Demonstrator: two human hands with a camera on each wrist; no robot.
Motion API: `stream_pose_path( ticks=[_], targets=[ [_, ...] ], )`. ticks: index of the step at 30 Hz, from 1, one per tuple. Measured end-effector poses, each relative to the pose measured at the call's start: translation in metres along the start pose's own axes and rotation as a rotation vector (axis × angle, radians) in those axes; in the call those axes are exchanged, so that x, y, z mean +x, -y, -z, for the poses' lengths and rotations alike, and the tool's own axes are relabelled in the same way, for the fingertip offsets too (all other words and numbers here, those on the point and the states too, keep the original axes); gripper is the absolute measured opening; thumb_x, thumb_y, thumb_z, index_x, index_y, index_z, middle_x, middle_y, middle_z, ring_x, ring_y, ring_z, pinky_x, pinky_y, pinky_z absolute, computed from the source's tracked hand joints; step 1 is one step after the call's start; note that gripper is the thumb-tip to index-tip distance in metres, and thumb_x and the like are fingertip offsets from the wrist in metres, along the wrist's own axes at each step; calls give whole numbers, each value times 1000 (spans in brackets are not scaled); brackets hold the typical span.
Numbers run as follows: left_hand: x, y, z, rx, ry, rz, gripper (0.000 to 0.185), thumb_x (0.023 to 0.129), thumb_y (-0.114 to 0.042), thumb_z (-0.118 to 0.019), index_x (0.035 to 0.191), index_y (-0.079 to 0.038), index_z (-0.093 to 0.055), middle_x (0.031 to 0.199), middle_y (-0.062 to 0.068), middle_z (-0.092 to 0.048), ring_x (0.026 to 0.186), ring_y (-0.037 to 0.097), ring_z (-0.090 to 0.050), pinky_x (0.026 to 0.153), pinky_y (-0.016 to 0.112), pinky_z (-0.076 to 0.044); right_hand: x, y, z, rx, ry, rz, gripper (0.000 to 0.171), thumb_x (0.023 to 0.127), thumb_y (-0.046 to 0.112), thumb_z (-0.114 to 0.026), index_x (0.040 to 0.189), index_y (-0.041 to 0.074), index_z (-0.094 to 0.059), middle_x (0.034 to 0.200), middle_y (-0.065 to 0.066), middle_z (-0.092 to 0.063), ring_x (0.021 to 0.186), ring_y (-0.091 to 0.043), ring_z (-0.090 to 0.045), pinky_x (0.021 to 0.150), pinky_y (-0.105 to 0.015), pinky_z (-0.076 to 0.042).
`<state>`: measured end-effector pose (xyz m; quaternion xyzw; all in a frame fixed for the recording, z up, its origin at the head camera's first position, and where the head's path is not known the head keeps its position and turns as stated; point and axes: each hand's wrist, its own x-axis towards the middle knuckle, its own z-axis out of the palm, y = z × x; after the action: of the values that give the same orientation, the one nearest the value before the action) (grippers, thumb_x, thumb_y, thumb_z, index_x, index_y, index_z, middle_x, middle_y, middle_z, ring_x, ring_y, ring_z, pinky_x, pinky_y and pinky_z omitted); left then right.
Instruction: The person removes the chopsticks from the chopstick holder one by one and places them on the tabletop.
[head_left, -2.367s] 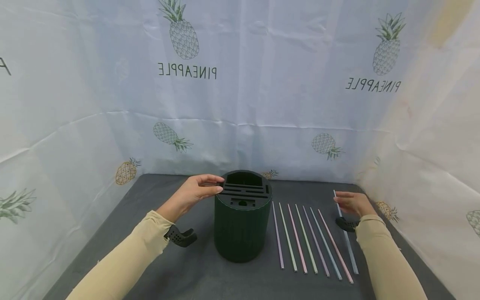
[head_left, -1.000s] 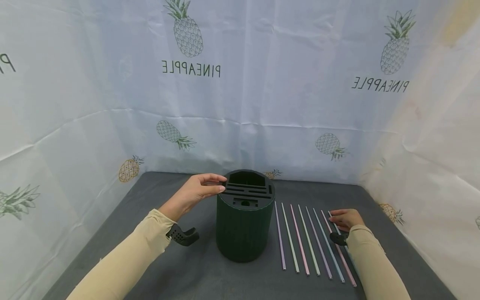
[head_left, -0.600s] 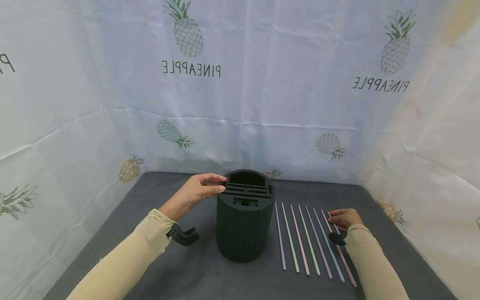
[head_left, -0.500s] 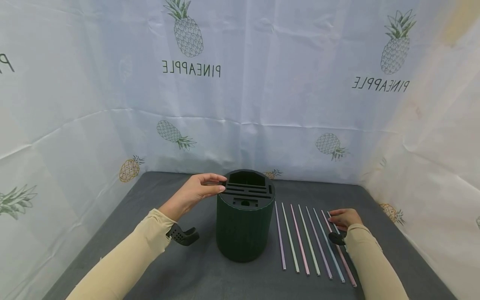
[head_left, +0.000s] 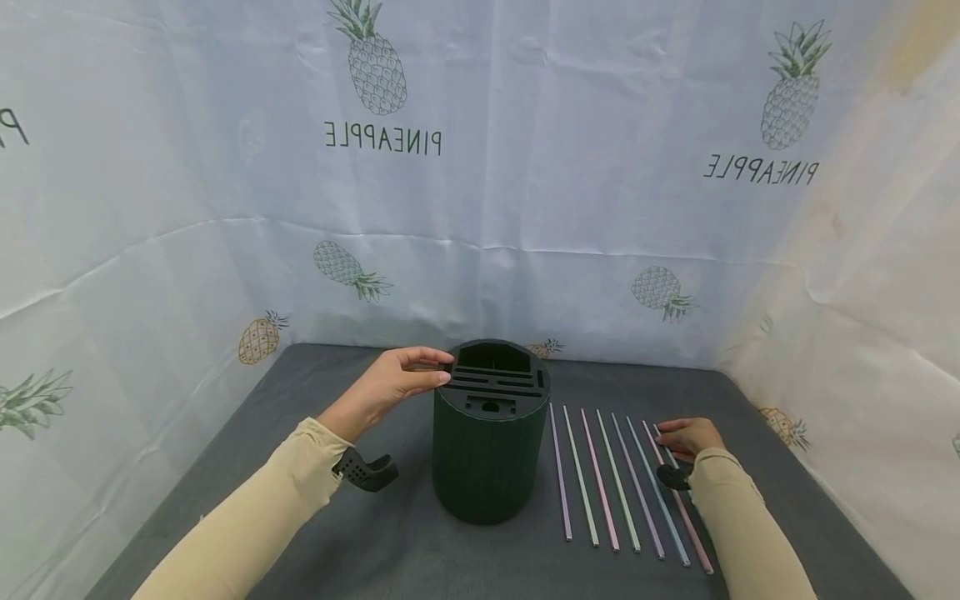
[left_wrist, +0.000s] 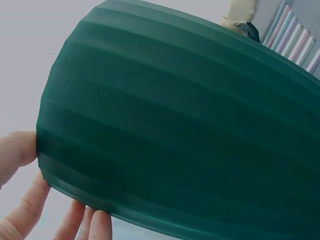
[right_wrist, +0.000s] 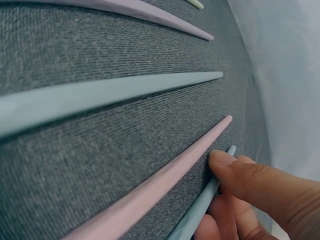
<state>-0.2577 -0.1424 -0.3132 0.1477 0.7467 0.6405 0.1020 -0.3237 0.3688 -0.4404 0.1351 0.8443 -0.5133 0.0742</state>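
Note:
A dark green ribbed utensil holder (head_left: 486, 475) stands upright on the table, its slotted top showing. At its upper left rim my left hand (head_left: 390, 385) rests with thumb and fingers fairly straight; the left wrist view shows their tips (left_wrist: 101, 225) against the holder's edge. To the right lies a row of pastel chopsticks, among them a lavender chopstick (head_left: 559, 479) nearest the holder. My right hand (head_left: 693, 437) pinches the thin end of a light blue chopstick (right_wrist: 197, 210) between thumb and fingers, low at the table. A pink chopstick (right_wrist: 165, 177) lies close beside it. My right forearm hides most of the blue one.
Dark grey cloth covers the table (head_left: 360, 533). White curtains (head_left: 480, 192) with pineapple prints hang behind and at both sides. Black bands with camera mounts (head_left: 365, 471) sit on both wrists.
My right hand has moved left and nearer to me with the light blue chopstick, bringing it beside the pink one. Over the last half second it barely moves. My left hand stays at the holder.

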Motion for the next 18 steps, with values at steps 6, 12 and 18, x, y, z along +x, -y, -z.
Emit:
stream_pose_path(
  ticks=[6, 12, 18],
  targets=[
    [3, 0, 1, 1, 4, 4, 47, 90, -18, -70, 133, -4, -56, 139, 15, -51, 129, 29, -49, 111, 45, -40, -2, 2, 6, 38, 23, -8, 34, 81, 3, -75, 111, -9, -67, 79, 3, -71, 71, -10, -66, 65, -30, -58],
    [1, -1, 3, 24, 2, 4, 46, 91, -19, -69, 133, -5, -56, 137, 15, -51, 128, 30, -49, 110, 46, -41, -5, 23, 11, 95, 23, 16, 42, 88, 12, -71, 124, -7, -60, 84, 9, -67, 72, -8, -64, 66, -27, -59],
    [-3, -8, 11, 75, 9, -13, 45, 93, -27, -66, 132, -7, -56, 136, 14, -52, 129, 30, -49, 111, 45, -40, -18, 64, 9, 146, 96, 161, 61, 96, 28, -62, 144, -4, -41, 109, 12, -61, 88, 2, -64, 83, -24, -57]
  ],
)
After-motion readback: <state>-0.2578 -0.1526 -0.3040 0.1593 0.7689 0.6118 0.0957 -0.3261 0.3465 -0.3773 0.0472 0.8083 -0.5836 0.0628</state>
